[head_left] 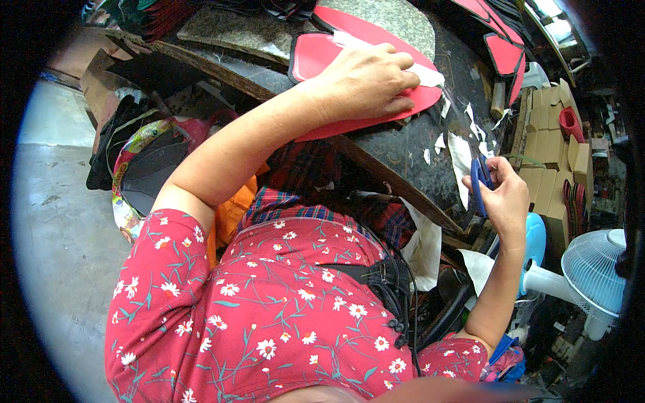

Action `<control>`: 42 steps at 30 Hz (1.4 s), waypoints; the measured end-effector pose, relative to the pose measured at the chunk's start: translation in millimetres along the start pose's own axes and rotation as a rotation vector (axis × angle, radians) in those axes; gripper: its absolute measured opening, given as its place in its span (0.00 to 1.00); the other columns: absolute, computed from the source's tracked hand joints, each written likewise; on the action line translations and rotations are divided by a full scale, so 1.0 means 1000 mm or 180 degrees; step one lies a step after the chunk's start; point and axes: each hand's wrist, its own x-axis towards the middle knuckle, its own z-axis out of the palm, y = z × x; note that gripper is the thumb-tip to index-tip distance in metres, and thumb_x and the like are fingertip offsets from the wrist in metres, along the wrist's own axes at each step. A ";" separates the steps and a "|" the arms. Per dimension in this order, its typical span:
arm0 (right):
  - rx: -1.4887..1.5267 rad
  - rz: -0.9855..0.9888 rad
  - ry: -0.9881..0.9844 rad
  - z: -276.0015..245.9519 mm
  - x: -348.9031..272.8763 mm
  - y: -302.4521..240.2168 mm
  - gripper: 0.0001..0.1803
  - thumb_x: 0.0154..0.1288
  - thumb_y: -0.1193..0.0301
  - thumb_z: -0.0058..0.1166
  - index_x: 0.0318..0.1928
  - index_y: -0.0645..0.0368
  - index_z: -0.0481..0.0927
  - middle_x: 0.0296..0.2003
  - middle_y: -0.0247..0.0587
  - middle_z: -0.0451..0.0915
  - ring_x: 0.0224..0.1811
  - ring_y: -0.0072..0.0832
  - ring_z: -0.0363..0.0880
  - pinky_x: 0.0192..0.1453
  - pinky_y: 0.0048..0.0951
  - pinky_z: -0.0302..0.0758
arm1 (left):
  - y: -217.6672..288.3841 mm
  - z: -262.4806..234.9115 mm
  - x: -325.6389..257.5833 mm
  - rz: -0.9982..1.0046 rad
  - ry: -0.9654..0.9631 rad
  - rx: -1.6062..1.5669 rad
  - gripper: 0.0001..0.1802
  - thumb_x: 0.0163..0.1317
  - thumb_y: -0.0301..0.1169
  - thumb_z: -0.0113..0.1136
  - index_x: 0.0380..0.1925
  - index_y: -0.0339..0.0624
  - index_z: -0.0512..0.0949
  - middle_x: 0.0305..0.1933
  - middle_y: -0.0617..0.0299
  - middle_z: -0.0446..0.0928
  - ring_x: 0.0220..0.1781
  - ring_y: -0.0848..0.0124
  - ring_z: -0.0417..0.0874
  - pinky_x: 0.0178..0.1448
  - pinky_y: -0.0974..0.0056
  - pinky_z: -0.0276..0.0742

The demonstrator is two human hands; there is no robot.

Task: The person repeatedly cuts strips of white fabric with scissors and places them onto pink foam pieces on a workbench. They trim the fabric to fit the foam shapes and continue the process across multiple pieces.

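My left hand (369, 80) is closed over a red sole-shaped piece (322, 131), its fingers bent down onto the surface. A white strip (427, 75) lies on the red piece and sticks out on both sides of that hand. What the fingertips pinch is partly hidden beneath them. My right hand (505, 198) grips scissors (478, 185) by their blue handles, with the dark blades pointing up the table, apart from the red piece. Small white scraps (440, 143) and a longer white piece (460, 161) lie by the blades.
The dark worktable (396, 158) has a worn wooden edge. A speckled board (235, 32) and more red pieces (504, 54) lie on it. Cardboard boxes (547, 134) and a blue-white fan (594, 265) stand at the right. A bag (144, 161) is at the left.
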 end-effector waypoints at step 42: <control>0.0349 -0.0550 0.0542 0.035 0.151 0.015 0.21 0.61 0.52 0.65 0.46 0.54 0.87 0.39 0.45 0.88 0.44 0.36 0.87 0.50 0.36 0.81 | -0.009 0.021 0.003 0.0346 -0.0166 0.0163 0.28 0.67 0.46 0.47 0.65 0.50 0.72 0.61 0.57 0.76 0.63 0.59 0.75 0.68 0.54 0.67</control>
